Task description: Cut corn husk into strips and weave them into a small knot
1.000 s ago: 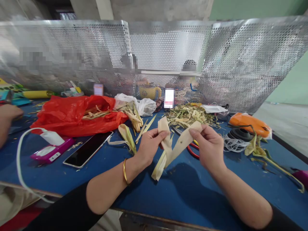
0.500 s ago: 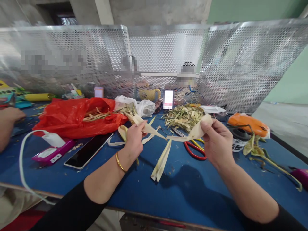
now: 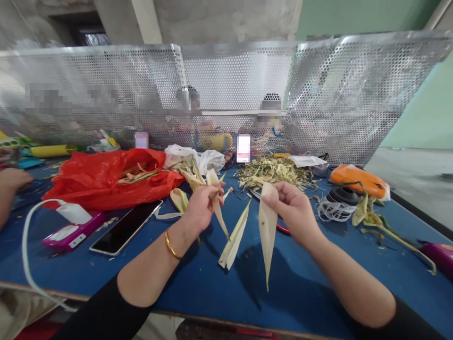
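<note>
My left hand (image 3: 201, 208), with a gold bangle on its wrist, pinches a narrow pale corn husk strip (image 3: 220, 216) that hangs point down. Between thumb and fingers, my right hand (image 3: 292, 205) grips a wider corn husk piece (image 3: 268, 226), its tip pointing toward the table's near edge. Between the two hands, a folded husk piece (image 3: 235, 238) lies on the blue table (image 3: 198, 288). Scissors (image 3: 283, 227) with a red handle are partly hidden behind the right hand. Behind both hands is a heap of husk scraps (image 3: 272, 172).
At left are a red plastic bag (image 3: 102, 177) with husk strips, a phone (image 3: 127, 226) and a purple power strip (image 3: 72, 231) with a cable. Right are a black-and-white spool (image 3: 339, 203) and an orange packet (image 3: 359, 181). A perforated metal screen (image 3: 233, 80) stands behind. Another person's hand (image 3: 16, 182) is far left.
The husk between my hands has come apart into two pieces, one hanging from each hand. My right hand has moved left and toward me, covering more of the scissors.
</note>
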Demonstrator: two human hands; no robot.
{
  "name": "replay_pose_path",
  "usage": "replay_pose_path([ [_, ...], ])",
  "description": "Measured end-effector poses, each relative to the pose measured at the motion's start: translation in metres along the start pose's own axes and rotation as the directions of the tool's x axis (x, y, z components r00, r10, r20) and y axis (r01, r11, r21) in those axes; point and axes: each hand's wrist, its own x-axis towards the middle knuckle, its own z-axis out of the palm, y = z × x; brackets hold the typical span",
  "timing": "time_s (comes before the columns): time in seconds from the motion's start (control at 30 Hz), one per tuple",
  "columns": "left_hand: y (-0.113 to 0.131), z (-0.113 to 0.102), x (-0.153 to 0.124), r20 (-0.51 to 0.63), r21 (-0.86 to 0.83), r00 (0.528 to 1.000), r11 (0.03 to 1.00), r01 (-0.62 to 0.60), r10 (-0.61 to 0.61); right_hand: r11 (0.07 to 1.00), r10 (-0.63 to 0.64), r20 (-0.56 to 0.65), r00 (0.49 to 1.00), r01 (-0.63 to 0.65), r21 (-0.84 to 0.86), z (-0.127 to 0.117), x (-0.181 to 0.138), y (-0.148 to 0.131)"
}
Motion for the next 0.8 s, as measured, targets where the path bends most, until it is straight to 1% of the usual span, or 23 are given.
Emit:
replay_pose_path([
  [0.03, -0.002, 0.004, -0.008, 0.127, 0.016, 0.988, 0.996, 0.085, -0.086, 0.999, 0.006, 0.026, 1.000, -0.004, -0.040, 0.002, -0.001, 0.003],
  [0.07, -0.004, 0.008, -0.016, 0.224, 0.043, 0.961, 0.986, 0.159, -0.165, 0.997, 0.005, 0.046, 0.999, -0.001, -0.081, 0.003, -0.001, 0.005],
  [0.1, -0.005, 0.011, -0.024, 0.278, 0.080, 0.938, 0.978, 0.191, -0.206, 0.993, 0.003, 0.068, 0.998, 0.005, -0.117, 0.005, -0.002, 0.008],
  [0.13, -0.007, 0.014, -0.030, 0.304, 0.133, 0.929, 0.975, 0.180, -0.213, 0.989, 0.004, 0.091, 0.996, 0.010, -0.148, 0.007, -0.003, 0.010],
  [0.2, -0.011, 0.017, -0.039, 0.327, 0.252, 0.924, 0.960, 0.119, -0.201, 0.981, 0.011, 0.132, 0.991, 0.015, -0.196, 0.011, -0.005, 0.015],
  [0.27, -0.014, 0.017, -0.041, 0.311, 0.339, 0.937, 0.940, 0.050, -0.162, 0.969, 0.011, 0.159, 0.987, 0.028, -0.244, 0.014, -0.009, 0.018],
  [0.33, -0.017, 0.016, -0.040, 0.303, 0.401, 0.948, 0.916, -0.030, -0.102, 0.951, 0.000, 0.171, 0.985, 0.053, -0.305, 0.017, -0.012, 0.020],
  [0.4, -0.018, 0.014, -0.038, 0.320, 0.439, 0.945, 0.894, -0.087, -0.065, 0.936, -0.012, 0.184, 0.983, 0.076, -0.344, 0.018, -0.015, 0.021],
  [0.47, -0.018, 0.013, -0.038, 0.337, 0.452, 0.939, 0.887, -0.099, -0.067, 0.932, -0.028, 0.183, 0.983, 0.092, -0.350, 0.018, -0.016, 0.021],
  [0.57, -0.016, 0.015, -0.040, 0.338, 0.463, 0.939, 0.880, -0.108, -0.063, 0.951, -0.051, 0.153, 0.987, 0.095, -0.294, 0.019, -0.015, 0.021],
  [0.67, -0.015, 0.017, -0.043, 0.335, 0.484, 0.941, 0.866, -0.126, -0.050, 0.976, -0.036, 0.120, 0.992, 0.061, -0.210, 0.019, -0.012, 0.023],
  [0.8, -0.016, 0.017, -0.043, 0.334, 0.487, 0.940, 0.868, -0.102, -0.077, 0.990, -0.008, 0.069, 0.998, 0.018, -0.139, 0.019, -0.011, 0.025],
])
